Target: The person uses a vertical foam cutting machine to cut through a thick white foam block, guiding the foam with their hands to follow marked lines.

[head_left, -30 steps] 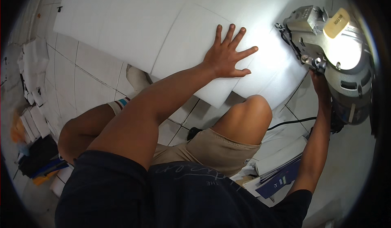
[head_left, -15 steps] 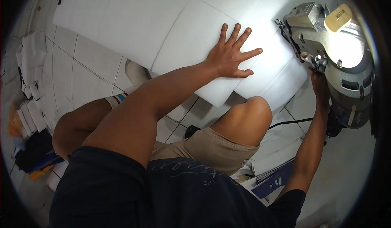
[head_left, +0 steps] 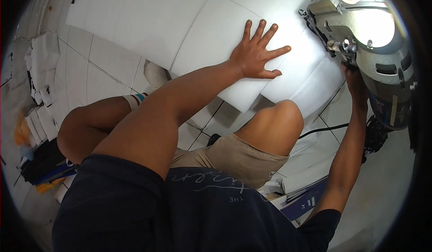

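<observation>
My left hand [head_left: 259, 53] lies flat with spread fingers on a white foam sheet [head_left: 202, 31], close to a seam line. Layers of the foam reach past my bent knee on the right. My right hand [head_left: 355, 83] reaches up to a silver-grey electric cutting machine [head_left: 382, 65] at the right edge and grips it from below. The machine's body hides most of those fingers. A bright light glares off its upper housing, and its lower working end is out of sight.
A black power cord [head_left: 325, 129] runs from the machine toward my knee. Dark blue flat boxes or folders [head_left: 306, 201] lie by my right elbow. At far left are white stacks [head_left: 42, 63] and dark bundles [head_left: 45, 162] on the tiled floor [head_left: 108, 69].
The machine and my right hand sit slightly higher in the picture, while the whole view has shifted a little. My left hand stays spread on the foam.
</observation>
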Motion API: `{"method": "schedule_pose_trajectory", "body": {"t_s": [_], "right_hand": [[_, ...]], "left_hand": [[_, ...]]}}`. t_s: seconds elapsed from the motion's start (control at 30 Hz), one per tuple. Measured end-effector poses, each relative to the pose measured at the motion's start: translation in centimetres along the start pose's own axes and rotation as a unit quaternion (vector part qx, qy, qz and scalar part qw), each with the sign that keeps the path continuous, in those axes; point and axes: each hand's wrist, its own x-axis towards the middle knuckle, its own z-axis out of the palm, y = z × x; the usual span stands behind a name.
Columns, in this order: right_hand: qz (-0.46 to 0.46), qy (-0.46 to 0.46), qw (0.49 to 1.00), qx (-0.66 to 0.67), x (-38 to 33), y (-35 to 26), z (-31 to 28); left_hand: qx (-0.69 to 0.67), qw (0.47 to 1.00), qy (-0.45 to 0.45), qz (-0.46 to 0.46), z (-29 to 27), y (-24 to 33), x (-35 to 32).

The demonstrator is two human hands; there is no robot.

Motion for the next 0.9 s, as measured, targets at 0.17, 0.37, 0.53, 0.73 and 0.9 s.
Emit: {"method": "schedule_pose_trajectory", "body": {"t_s": [0.17, 0.37, 0.53, 0.73, 0.9], "right_hand": [[0.011, 0.029, 0.997, -0.070, 1.1, -1.2, -1.6], [0.046, -0.008, 0.997, 0.061, 0.7, -0.4, -0.6], [0.045, 0.035, 0.997, 0.058, 1.3, -0.6, -0.7], [0.020, -0.041, 0.998, -0.050, 1.2, -1.3, -0.7], [0.079, 0.026, 0.996, 0.019, 0.2, -1.0, 1.6]], "left_hand": [[0.002, 1.000, -0.006, 0.000, -0.2, 0.0, 0.0], [0.010, 1.000, -0.005, 0.000, 0.0, 0.1, 0.0], [0.011, 1.000, -0.003, -0.003, 0.1, 0.1, 0.1], [0.031, 0.999, -0.012, -0.004, -0.2, 0.0, 0.0], [0.028, 1.000, -0.009, -0.007, -0.2, 0.3, 0.3]]}}
